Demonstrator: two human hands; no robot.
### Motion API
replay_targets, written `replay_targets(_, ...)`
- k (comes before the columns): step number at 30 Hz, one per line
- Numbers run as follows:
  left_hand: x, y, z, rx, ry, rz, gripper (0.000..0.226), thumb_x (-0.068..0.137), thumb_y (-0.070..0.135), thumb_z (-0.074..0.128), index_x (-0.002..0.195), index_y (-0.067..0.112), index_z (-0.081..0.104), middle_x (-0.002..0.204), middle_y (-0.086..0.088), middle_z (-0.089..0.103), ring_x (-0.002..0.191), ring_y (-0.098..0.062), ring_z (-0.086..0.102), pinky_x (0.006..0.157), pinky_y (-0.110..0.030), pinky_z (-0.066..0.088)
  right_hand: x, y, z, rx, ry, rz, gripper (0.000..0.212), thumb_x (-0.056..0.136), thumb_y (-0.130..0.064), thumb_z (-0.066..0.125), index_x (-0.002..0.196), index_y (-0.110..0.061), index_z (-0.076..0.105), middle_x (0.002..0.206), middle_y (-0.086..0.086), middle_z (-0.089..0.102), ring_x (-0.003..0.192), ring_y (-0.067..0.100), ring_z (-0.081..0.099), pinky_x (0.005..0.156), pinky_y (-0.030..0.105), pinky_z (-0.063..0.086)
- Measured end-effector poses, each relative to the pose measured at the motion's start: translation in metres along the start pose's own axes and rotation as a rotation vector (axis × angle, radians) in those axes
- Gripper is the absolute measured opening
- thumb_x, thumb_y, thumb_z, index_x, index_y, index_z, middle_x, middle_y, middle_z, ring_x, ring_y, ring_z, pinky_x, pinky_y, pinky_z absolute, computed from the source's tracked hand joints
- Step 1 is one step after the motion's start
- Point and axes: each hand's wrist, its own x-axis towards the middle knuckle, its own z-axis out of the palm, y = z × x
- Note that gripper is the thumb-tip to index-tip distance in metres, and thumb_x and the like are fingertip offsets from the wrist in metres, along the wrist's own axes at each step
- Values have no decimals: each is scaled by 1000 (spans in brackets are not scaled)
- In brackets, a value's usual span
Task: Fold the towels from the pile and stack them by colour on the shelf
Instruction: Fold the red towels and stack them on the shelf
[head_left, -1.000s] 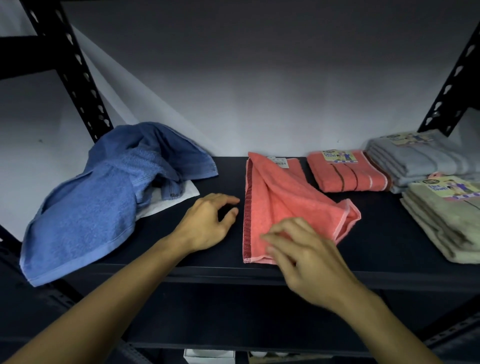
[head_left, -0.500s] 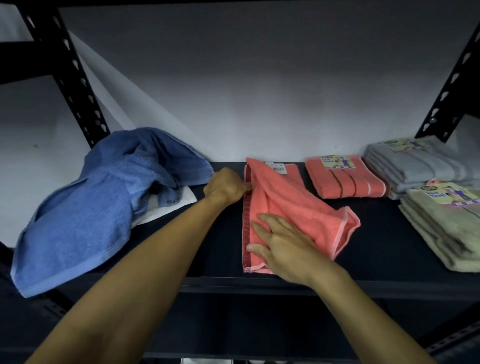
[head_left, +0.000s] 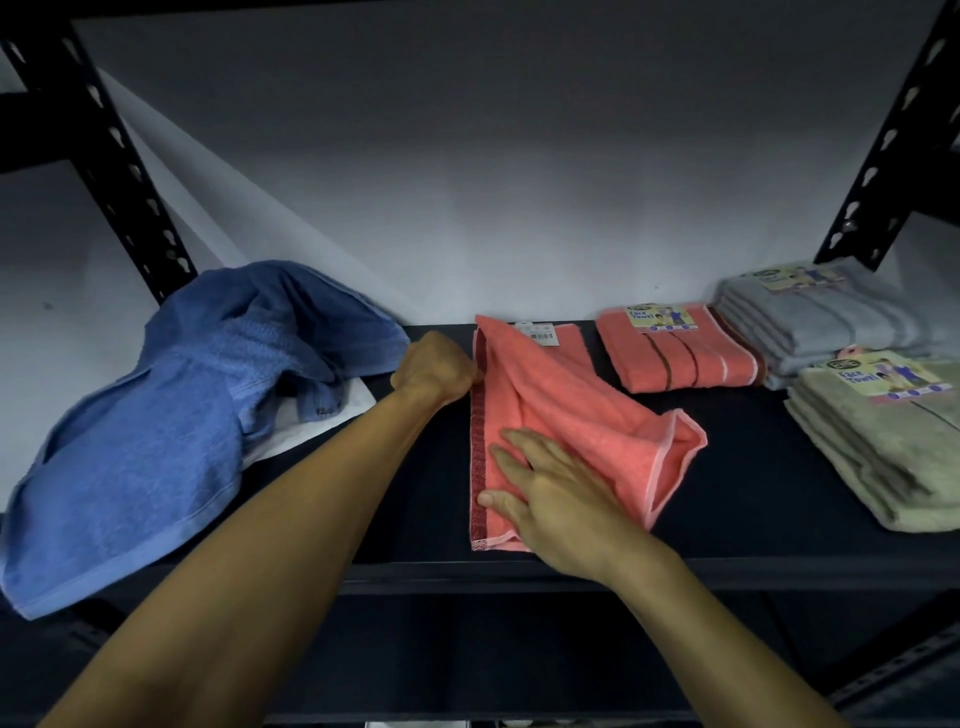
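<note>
A half-folded coral towel (head_left: 576, 415) lies in the middle of the dark shelf (head_left: 769, 493), its right corner loose and sticking out. My left hand (head_left: 434, 369) is closed on the towel's left edge near the back. My right hand (head_left: 550, 499) lies flat with fingers spread on the towel's front part, pressing it down. A crumpled blue towel pile (head_left: 156, 415) covers the shelf's left end, with a white towel (head_left: 311, 423) partly under it. A folded coral towel (head_left: 675, 348) with a label sits at the back right.
Folded grey towels (head_left: 831, 317) are stacked at the far right back, folded pale green towels (head_left: 883, 447) in front of them. Black perforated shelf posts (head_left: 104, 156) rise at both sides. A white wall closes the back. A lower shelf shows beneath.
My left hand moved from the bare shelf to the coral towel's left back edge and closed on it. My right hand came down flat onto the towel's front part.
</note>
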Motion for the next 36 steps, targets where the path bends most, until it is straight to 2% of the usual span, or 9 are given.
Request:
replay_targets(7, 1, 3, -4, -96, -91, -35, 17, 81, 17, 70, 77, 1, 70, 62, -9, 64, 49, -19, 52, 48, -26, 43, 0, -1, -1, 0, -4, 2, 65, 100, -54, 28, 154, -20, 19, 162, -5, 4, 148, 11, 0, 121, 34, 3)
replay_targets(14, 3, -1, -5, -33, -91, 12, 33, 80, 35, 77, 78, 2, 72, 64, -8, 67, 56, -22, 59, 59, -33, 52, -1, -2, -2, -28, 8, 6, 64, 100, -55, 26, 153, -19, 22, 162, -1, 8, 148, 14, 2, 122, 36, 6)
replay_targets(18, -16, 0, -13, 194, 87, 90, 45, 86, 58, 62, 79, 13, 66, 83, -5, 69, 80, -26, 62, 66, -35, 48, -17, -10, -10, -145, 370, -213, 52, 97, -45, 36, 126, -10, 62, 134, 10, 55, 130, 25, 46, 105, 42, 43)
replay_targets(20, -45, 2, -21, 180, 175, 155, 40, 91, 56, 55, 86, 18, 65, 83, 3, 65, 85, -25, 58, 71, -34, 44, -33, -1, -21, -50, 621, -312, 34, 96, -28, 49, 119, -10, 67, 122, 6, 62, 117, 21, 54, 100, 34, 46)
replay_targets(24, -122, -12, -34, 63, 188, 409, 25, 90, 55, 57, 95, 32, 66, 80, 23, 60, 81, -5, 58, 77, -30, 49, -63, 62, -42, 162, 878, 97, 39, 84, -7, 53, 119, -17, 66, 114, 2, 59, 101, 20, 57, 84, 36, 50)
replay_targets(27, -167, -30, -25, 175, 74, 599, 29, 88, 60, 53, 102, 37, 65, 100, 24, 61, 96, 2, 53, 82, -30, 49, -58, 111, -52, 278, 672, 488, 44, 81, -9, 69, 123, -17, 61, 114, 7, 59, 83, 16, 56, 78, 30, 46)
replay_targets(31, -193, -47, -4, 326, 127, 820, 36, 90, 55, 50, 104, 28, 70, 107, 19, 63, 100, -3, 57, 79, -26, 53, -46, 122, -57, 307, 406, 549, 42, 80, -36, 75, 120, -24, 64, 103, -5, 63, 89, 17, 61, 86, 37, 51)
replay_targets(34, -198, -55, 4, 375, 235, 870, 34, 89, 46, 51, 96, 24, 75, 101, 13, 66, 93, -6, 61, 75, -22, 50, -42, 120, -55, 328, 487, 551, 8, 84, -35, 72, 91, -31, 70, 81, -12, 65, 87, 18, 64, 83, 38, 52)
replay_targets(36, -199, -58, 7, 379, 272, 880, 32, 90, 41, 51, 93, 23, 77, 99, 12, 67, 91, -7, 62, 70, -23, 53, -42, 124, -55, 438, 572, 556, 14, 85, -24, 72, 74, -31, 67, 74, -9, 66, 77, 19, 65, 77, 35, 53)
